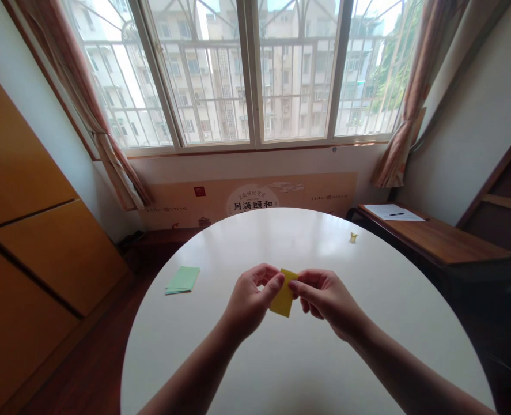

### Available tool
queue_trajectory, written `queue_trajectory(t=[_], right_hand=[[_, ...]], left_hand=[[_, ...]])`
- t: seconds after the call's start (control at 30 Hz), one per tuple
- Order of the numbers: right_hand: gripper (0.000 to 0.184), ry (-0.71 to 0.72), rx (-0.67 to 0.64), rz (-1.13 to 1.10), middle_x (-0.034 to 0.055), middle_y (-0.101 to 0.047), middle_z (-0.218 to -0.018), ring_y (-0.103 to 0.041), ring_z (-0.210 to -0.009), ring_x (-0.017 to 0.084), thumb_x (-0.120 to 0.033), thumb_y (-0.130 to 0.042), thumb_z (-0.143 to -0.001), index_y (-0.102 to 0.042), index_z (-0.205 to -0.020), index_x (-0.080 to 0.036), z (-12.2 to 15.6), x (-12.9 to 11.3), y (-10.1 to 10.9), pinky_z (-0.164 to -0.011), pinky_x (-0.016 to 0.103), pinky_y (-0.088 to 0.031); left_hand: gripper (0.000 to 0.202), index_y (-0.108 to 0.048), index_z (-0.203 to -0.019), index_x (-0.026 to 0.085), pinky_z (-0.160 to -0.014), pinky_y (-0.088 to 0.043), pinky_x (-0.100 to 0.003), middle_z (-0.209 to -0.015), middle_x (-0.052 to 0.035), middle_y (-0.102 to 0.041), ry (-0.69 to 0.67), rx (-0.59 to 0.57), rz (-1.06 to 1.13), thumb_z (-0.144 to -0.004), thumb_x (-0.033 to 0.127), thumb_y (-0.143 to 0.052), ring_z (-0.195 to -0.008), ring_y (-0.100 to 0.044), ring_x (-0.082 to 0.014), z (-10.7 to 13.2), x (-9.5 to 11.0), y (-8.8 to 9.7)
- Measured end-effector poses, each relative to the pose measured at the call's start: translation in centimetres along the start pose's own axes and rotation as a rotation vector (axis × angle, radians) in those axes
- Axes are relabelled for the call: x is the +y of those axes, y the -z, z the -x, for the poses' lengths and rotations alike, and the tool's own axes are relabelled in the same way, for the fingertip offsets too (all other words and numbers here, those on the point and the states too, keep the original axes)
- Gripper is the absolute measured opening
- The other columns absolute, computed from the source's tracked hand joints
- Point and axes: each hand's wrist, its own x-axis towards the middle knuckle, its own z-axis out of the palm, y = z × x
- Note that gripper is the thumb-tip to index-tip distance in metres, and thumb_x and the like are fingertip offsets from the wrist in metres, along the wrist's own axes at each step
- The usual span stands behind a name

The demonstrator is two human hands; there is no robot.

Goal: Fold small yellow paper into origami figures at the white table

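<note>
Between my two hands, above the white table, is a small yellow piece of paper [283,301]. My left hand [254,295] pinches its left edge with thumb and fingers. On the opposite edge, the thumb and fingers of my right hand [320,295] grip it near the top. The paper looks like a narrow rectangle, tilted a little; whether it is folded I cannot tell. Parts of its upper edges are hidden behind my fingertips.
A small stack of light green paper sheets [183,279] lies at the left of the round white table [264,242]. A tiny yellowish folded piece [353,237] sits at the far right. Beyond, a wooden bench [458,241] holds white paper [389,212] and a dark pen [397,214].
</note>
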Motion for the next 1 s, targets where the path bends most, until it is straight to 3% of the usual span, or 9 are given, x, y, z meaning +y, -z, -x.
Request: queue_trajectory(t=[0.17, 0.3, 0.57, 0.7, 0.83, 1.0], right_hand=[[0.033, 0.021, -0.018, -0.009, 0.0014, -0.063, -0.061, -0.038, -0.040, 0.005, -0.047, -0.071, -0.083, -0.071, -0.078, -0.014, 0.00, 0.32, -0.18, -0.037, 0.019, -0.019], [0.032, 0.030, -0.023, -0.032, 0.0046, -0.067, -0.072, -0.046, -0.043, 0.006, -0.046, -0.073, -0.081, -0.073, -0.082, -0.014, -0.05, 0.23, -0.07, -0.035, 0.018, -0.018], [0.032, 0.048, -0.075, 0.004, 0.0040, -0.067, -0.065, -0.045, -0.041, 0.005, -0.044, -0.075, -0.080, -0.073, -0.078, -0.012, -0.07, 0.05, -0.26, -0.034, 0.017, -0.018], [0.033, 0.032, -0.071, -0.036, 0.0040, -0.067, -0.067, -0.052, -0.043, 0.007, -0.045, -0.075, -0.078, -0.070, -0.073, -0.013, -0.27, 0.11, -0.19, -0.035, 0.017, -0.024], [0.033, 0.019, -0.065, -0.039, 0.0025, -0.065, -0.062, -0.047, -0.038, 0.006, -0.044, -0.075, -0.078, -0.068, -0.069, -0.013, -0.27, 0.10, -0.15, -0.035, 0.018, -0.028], [0.034, 0.014, -0.065, -0.025, 0.0032, -0.066, -0.068, -0.052, -0.041, 0.007, -0.046, -0.071, -0.081, -0.068, -0.073, -0.013, -0.30, 0.32, 0.05, -0.034, 0.017, -0.020]], left_hand=[[0.034, -0.068, -0.077, 0.013, -0.057, -0.044, -0.025, -0.073, -0.0086, -0.070, -0.061, 0.023, -0.036, -0.088, 0.044, -0.060, -0.066, -0.061, -0.0175, 0.36, -0.19, -0.26], [0.034, -0.066, -0.072, 0.013, -0.049, -0.040, -0.022, -0.062, -0.0049, -0.065, -0.012, 0.097, 0.036, -0.085, 0.045, -0.062, -0.055, -0.055, -0.0138, 0.21, -0.13, -0.44], [0.035, -0.061, -0.067, 0.013, -0.042, -0.038, -0.019, -0.055, -0.0020, -0.059, 0.025, 0.135, 0.053, -0.082, 0.045, -0.062, -0.047, -0.050, -0.0107, 0.05, -0.36, -0.64], [0.038, -0.064, -0.072, 0.012, -0.037, -0.038, -0.019, -0.055, -0.0021, -0.058, 0.048, 0.105, 0.026, -0.083, 0.048, -0.060, -0.044, -0.049, -0.0106, 0.03, -0.44, -0.73], [0.035, -0.062, -0.071, 0.012, -0.036, -0.040, -0.019, -0.054, -0.0009, -0.056, 0.059, 0.108, 0.012, -0.082, 0.045, -0.060, -0.043, -0.049, -0.0102, -0.08, -0.47, -0.67], [0.033, -0.059, -0.068, 0.013, -0.038, -0.038, -0.019, -0.053, 0.0000, -0.055, 0.029, 0.124, -0.011, -0.083, 0.042, -0.060, -0.043, -0.048, -0.0091, -0.12, -0.55, -0.57]])
